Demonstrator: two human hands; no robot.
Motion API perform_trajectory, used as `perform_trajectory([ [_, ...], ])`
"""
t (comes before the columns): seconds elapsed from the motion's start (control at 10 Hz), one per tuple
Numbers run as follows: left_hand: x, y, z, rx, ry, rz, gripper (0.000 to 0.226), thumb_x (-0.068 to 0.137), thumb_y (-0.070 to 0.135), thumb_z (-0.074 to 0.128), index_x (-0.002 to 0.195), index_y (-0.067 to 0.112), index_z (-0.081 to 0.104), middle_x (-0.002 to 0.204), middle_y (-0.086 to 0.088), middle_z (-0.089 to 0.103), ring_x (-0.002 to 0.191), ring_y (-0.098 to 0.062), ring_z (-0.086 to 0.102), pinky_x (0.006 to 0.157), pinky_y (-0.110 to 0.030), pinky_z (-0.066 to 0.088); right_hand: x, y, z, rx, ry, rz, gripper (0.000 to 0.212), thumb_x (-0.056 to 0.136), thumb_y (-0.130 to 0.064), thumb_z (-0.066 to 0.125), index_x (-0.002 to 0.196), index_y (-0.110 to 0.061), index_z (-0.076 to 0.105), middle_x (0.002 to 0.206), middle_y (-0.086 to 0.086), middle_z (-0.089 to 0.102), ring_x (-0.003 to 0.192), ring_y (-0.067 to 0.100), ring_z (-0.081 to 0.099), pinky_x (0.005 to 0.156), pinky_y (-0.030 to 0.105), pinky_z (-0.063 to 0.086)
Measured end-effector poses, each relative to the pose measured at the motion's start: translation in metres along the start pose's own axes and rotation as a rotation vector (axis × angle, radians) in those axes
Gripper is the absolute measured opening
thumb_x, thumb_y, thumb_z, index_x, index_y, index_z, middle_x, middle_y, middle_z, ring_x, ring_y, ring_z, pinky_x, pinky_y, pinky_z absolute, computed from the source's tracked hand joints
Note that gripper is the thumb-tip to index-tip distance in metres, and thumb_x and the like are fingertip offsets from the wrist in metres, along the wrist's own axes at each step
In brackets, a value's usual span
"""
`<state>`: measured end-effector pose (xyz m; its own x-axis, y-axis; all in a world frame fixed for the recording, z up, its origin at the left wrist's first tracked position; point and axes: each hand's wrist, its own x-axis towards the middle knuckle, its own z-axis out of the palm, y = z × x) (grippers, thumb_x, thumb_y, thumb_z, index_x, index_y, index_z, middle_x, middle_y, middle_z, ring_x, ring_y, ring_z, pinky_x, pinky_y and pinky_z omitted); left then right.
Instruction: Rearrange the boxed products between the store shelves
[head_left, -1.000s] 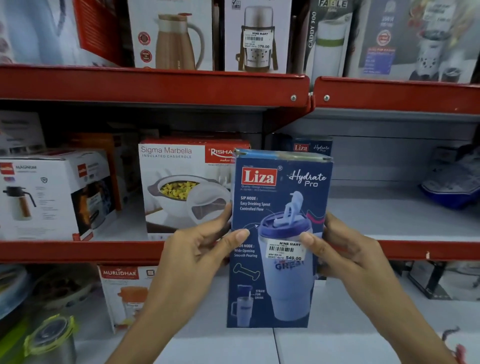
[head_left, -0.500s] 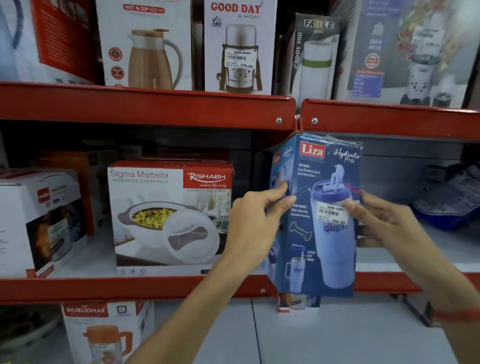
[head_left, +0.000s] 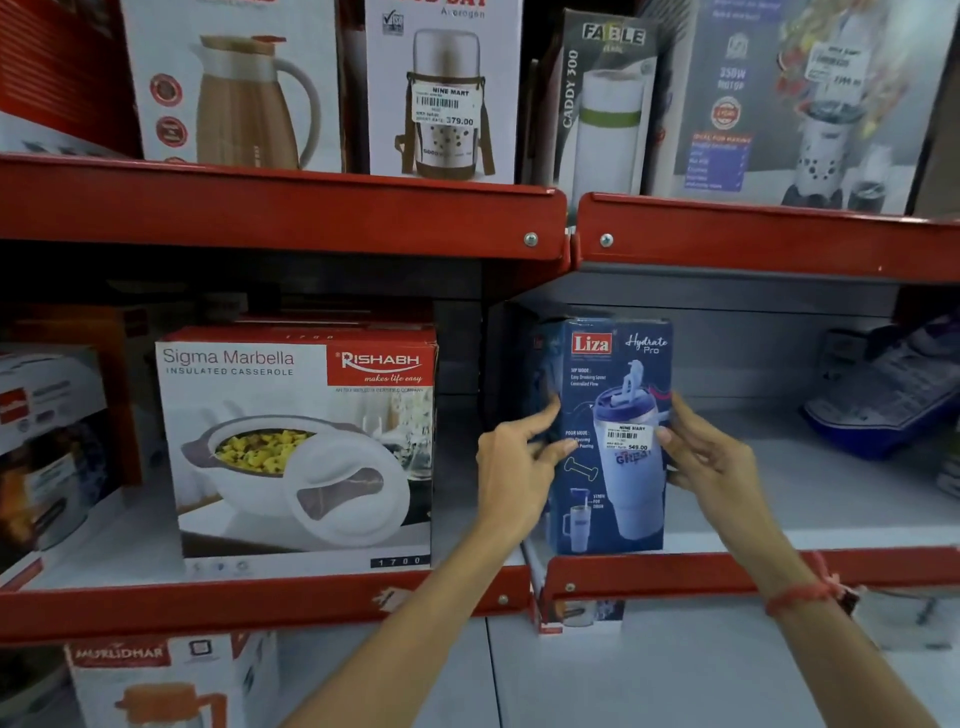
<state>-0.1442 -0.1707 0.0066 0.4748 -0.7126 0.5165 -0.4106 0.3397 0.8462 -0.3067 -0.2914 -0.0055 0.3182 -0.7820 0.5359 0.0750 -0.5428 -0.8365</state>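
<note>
A tall blue Liza Hydrate Pro box (head_left: 615, 483) stands upright at the left end of the middle right shelf (head_left: 779, 569), its front facing me. My left hand (head_left: 514, 467) holds its left edge, thumb and fingers wrapped on the side. On the right edge my right hand (head_left: 711, 462) grips it, with the fingertips on the front near the price sticker. Behind it a second blue box of the same kind is partly hidden.
A Sigma Marbella casserole box (head_left: 301, 447) sits just left across the shelf joint. The upper shelf (head_left: 280, 208) carries flask and blender boxes. A blue packet (head_left: 883, 395) lies at the far right of the middle shelf. A Murlidhar box (head_left: 156, 680) stands below left.
Both hands have carried the blue box up from in front of the lower shelf and away from me, setting it upright on the middle right shelf. The view has shifted up.
</note>
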Motion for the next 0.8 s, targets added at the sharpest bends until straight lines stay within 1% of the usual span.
perform_trajectory([
  [0.1, -0.001, -0.006, 0.007, -0.024, -0.013, 0.0, 0.053, 0.084, 0.001, 0.068, 0.133, 0.011, 0.052, 0.124, -0.01, 0.068, 0.103, -0.012, 0.068, 0.089, -0.029, 0.058, -0.005, 0.01, 0.0, 0.022, 0.048, -0.012, 0.05, 0.091, -0.009, 0.057, 0.137, -0.025, 0.048, 0.12, 0.0, 0.068, 0.11, 0.02, 0.065, 0.085, 0.038, 0.059],
  [0.2, -0.005, -0.014, 0.011, -0.021, 0.01, 0.022, 0.052, 0.084, 0.002, 0.068, 0.132, 0.012, 0.053, 0.124, -0.011, 0.068, 0.107, -0.014, 0.068, 0.091, -0.034, 0.058, -0.012, 0.018, 0.001, 0.067, 0.081, -0.006, 0.051, 0.09, -0.008, 0.059, 0.134, -0.031, 0.046, 0.119, -0.006, 0.067, 0.1, 0.0, 0.066, 0.077, 0.02, 0.06],
  [0.3, -0.008, -0.018, 0.011, -0.031, 0.014, 0.028, 0.052, 0.084, 0.003, 0.067, 0.133, 0.013, 0.053, 0.124, -0.011, 0.068, 0.107, -0.015, 0.068, 0.088, -0.034, 0.059, -0.014, 0.019, 0.003, 0.099, 0.079, 0.0, 0.052, 0.091, -0.005, 0.057, 0.134, -0.03, 0.043, 0.127, 0.001, 0.061, 0.105, 0.011, 0.064, 0.076, 0.018, 0.059],
  [0.4, -0.01, -0.018, 0.011, -0.015, 0.021, 0.044, 0.053, 0.084, 0.003, 0.067, 0.133, 0.015, 0.053, 0.124, -0.01, 0.068, 0.106, -0.013, 0.068, 0.087, -0.032, 0.059, -0.016, 0.017, 0.005, 0.093, 0.082, 0.002, 0.052, 0.092, -0.007, 0.056, 0.138, -0.027, 0.042, 0.131, 0.003, 0.06, 0.117, 0.024, 0.06, 0.084, 0.028, 0.058],
  [0.5, -0.012, -0.02, 0.008, 0.003, 0.043, 0.052, 0.053, 0.085, 0.003, 0.067, 0.134, 0.018, 0.052, 0.121, -0.009, 0.07, 0.104, -0.012, 0.068, 0.088, -0.038, 0.059, -0.016, 0.014, 0.008, 0.041, 0.076, 0.006, 0.053, 0.092, -0.01, 0.057, 0.143, -0.019, 0.043, 0.132, 0.004, 0.06, 0.123, 0.027, 0.058, 0.094, 0.049, 0.054],
  [0.6, -0.013, -0.017, 0.004, 0.009, -0.008, 0.034, 0.059, 0.084, -0.002, 0.066, 0.136, 0.018, 0.048, 0.127, -0.009, 0.066, 0.109, -0.009, 0.063, 0.094, -0.042, 0.056, -0.02, 0.006, 0.012, 0.017, 0.102, 0.031, 0.054, 0.092, -0.013, 0.058, 0.144, -0.019, 0.043, 0.133, 0.005, 0.06, 0.126, 0.029, 0.056, 0.098, 0.057, 0.05],
  [0.7, -0.017, -0.013, 0.0, 0.037, -0.067, 0.041, 0.063, 0.084, 0.008, 0.068, 0.14, 0.017, 0.043, 0.131, -0.01, 0.063, 0.112, -0.007, 0.056, 0.101, -0.043, 0.051, -0.029, 0.002, 0.02, -0.057, 0.119, 0.025, 0.061, 0.091, -0.02, 0.06, 0.147, -0.021, 0.036, 0.144, 0.006, 0.052, 0.131, 0.023, 0.051, 0.103, 0.048, 0.048],
  [0.8, -0.023, -0.008, -0.012, 0.182, 0.009, 0.159, 0.061, 0.087, 0.025, 0.066, 0.142, 0.015, 0.04, 0.129, -0.015, 0.065, 0.1, -0.006, 0.058, 0.099, -0.037, 0.052, -0.043, -0.012, 0.033, -0.229, 0.27, -0.099, 0.058, 0.094, -0.028, 0.056, 0.147, -0.019, 0.036, 0.15, 0.007, 0.046, 0.134, 0.023, 0.047, 0.105, 0.041, 0.046],
])
